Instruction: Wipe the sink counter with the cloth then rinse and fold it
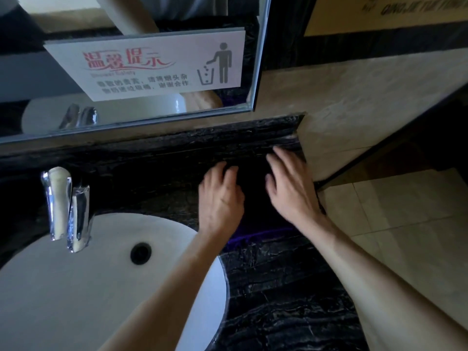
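A dark cloth [254, 198] with a purple near edge lies flat on the black marble counter [283, 287], to the right of the white sink [76, 287]. My left hand [220, 196] presses palm down on the cloth's left part, fingers spread. On its right part rests my right hand [291, 188], also palm down, with fingertips reaching the counter's back ledge. Most of the cloth is hard to tell from the dark stone.
A chrome faucet [65, 209] stands at the sink's back left. A mirror [126, 59] with a white notice sign [157, 67] hangs above the ledge. The counter ends at a beige tiled wall [354, 102] on the right, with tiled floor [405, 224] below.
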The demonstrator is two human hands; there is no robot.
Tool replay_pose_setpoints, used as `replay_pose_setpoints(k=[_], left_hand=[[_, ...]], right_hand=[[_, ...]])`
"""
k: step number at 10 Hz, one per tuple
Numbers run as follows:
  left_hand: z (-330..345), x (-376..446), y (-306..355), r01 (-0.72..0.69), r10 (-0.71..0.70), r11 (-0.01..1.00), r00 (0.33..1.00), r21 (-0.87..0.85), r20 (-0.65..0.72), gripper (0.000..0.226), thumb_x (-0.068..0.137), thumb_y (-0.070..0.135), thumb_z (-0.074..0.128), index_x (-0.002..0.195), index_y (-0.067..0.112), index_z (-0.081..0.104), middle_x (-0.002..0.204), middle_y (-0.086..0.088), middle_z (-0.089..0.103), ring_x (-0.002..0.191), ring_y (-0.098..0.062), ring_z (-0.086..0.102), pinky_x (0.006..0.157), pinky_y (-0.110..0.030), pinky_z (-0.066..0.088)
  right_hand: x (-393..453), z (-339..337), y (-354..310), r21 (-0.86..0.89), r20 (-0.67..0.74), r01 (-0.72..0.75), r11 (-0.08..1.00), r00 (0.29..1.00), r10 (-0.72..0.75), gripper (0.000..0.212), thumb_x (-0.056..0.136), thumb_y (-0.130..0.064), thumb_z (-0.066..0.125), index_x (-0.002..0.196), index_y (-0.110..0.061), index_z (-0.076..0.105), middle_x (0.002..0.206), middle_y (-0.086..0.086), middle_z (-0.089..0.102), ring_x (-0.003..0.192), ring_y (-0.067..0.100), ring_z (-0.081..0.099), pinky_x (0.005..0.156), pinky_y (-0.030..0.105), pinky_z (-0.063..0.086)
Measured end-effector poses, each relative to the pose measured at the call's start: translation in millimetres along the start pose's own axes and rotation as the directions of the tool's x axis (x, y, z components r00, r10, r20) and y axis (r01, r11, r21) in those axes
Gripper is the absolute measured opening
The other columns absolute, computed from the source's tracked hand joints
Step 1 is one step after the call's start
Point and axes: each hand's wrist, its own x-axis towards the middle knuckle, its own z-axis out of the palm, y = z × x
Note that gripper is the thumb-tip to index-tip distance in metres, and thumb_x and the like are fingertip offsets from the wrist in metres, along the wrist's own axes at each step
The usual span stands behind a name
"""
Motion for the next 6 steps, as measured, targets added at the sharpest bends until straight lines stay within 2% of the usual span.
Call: replay_pose_setpoints(k=[1,2,3,5,6], left_hand=[[20.1,-24.5,9.0,-0.052,0.029,0.991,0.983,0.122,0.181,0.063,0.097,0.045,0.036,0.155,0.019,0.034,0.163,-0.016,0.03,0.15,-0.036,0.028,0.118,-0.049,0.03],[30.5,-33.2,2.9,-0.04,-0.006,0.982,0.97,0.184,0.244,0.067,0.1,0.057,0.026,0.16,0.026,0.021,0.169,-0.011,0.014,0.156,-0.032,0.012,0.123,-0.05,0.019],[32.2,-31.7,4.1,-0.031,-0.024,0.98,0.963,0.196,0.27,0.067,0.1,0.057,0.023,0.16,0.027,0.018,0.169,-0.01,0.011,0.156,-0.031,0.009,0.124,-0.05,0.016],[22.3,-31.4,3.1,-0.036,-0.011,0.988,0.952,0.147,0.305,0.068,0.099,0.059,0.021,0.16,0.029,0.017,0.17,-0.009,0.008,0.157,-0.03,0.005,0.125,-0.052,0.014],[-3.7,-38.9,4.8,0.034,-0.047,0.997,0.983,0.073,0.179,0.067,0.097,0.054,0.03,0.157,0.026,0.03,0.167,-0.012,0.022,0.155,-0.032,0.017,0.121,-0.052,0.026]], right_hand=[[-26.7,10.7,-2.8,-0.086,0.226,0.074,0.994,0.973,-0.053,0.061,0.099,-0.042,0.037,0.155,-0.018,0.036,0.167,0.008,0.027,0.152,0.031,0.028,0.119,0.052,0.031],[-36.2,18.5,4.8,-0.121,0.29,0.024,0.992,0.957,0.012,0.064,0.102,-0.052,0.028,0.16,-0.024,0.024,0.17,0.005,0.017,0.157,0.028,0.015,0.123,0.054,0.024],[-35.4,22.6,5.4,-0.127,0.303,0.028,0.991,0.953,0.012,0.064,0.104,-0.052,0.026,0.161,-0.025,0.021,0.17,0.007,0.014,0.158,0.027,0.011,0.124,0.051,0.022],[-31.9,11.5,-0.2,-0.12,0.364,0.004,0.993,0.93,0.041,0.07,0.1,-0.057,0.018,0.161,-0.024,0.019,0.17,0.008,0.013,0.157,0.03,0.012,0.123,0.057,0.021],[-36.6,-2.9,-22.0,0.019,0.282,-0.1,0.995,0.955,0.091,0.071,0.099,-0.058,0.021,0.162,-0.023,0.018,0.171,0.006,0.011,0.157,0.031,0.01,0.124,0.057,0.016]])
